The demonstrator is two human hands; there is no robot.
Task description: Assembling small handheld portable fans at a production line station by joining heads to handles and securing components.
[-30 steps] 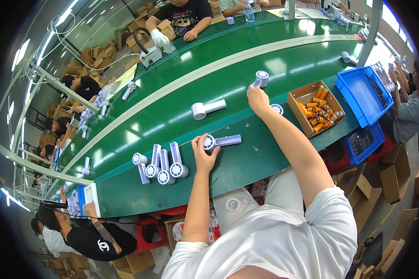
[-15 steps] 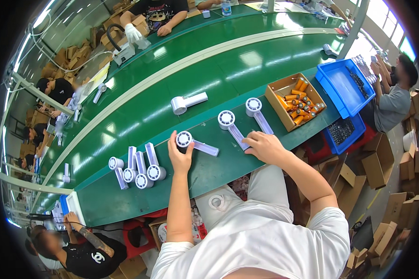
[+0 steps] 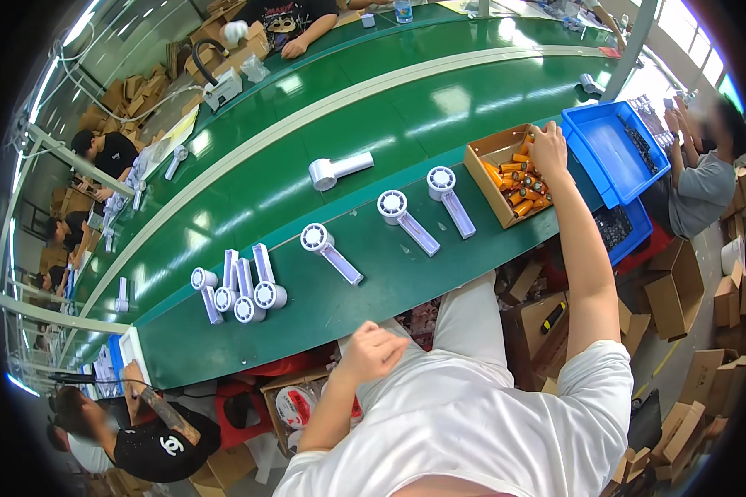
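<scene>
My right hand (image 3: 549, 149) reaches into an open cardboard box (image 3: 491, 192) of orange cylindrical batteries (image 3: 518, 177). Its fingers bend down among them, and the fingertips are hidden. Close to my body, off the table's near edge, my left hand (image 3: 373, 352) is loosely closed with nothing visible in it. Three white handheld fans lie apart on the green table: one fan (image 3: 331, 253) at the left, a middle fan (image 3: 408, 222), and another fan (image 3: 451, 201) nearest the box. Their round heads point away from me, and their handles show long open hollows.
Several more fans (image 3: 244, 290) cluster on the table's left. Another fan (image 3: 340, 171) lies on the green conveyor (image 3: 423, 137) beyond. Blue bins (image 3: 609, 178) with small dark parts stand right of the box. Co-workers sit around, one at the lower left (image 3: 153, 435).
My right hand has left the middle fan and gone into the battery box. My left hand has let go of the left fan and drawn back toward my body; that fan's handle now points more toward me.
</scene>
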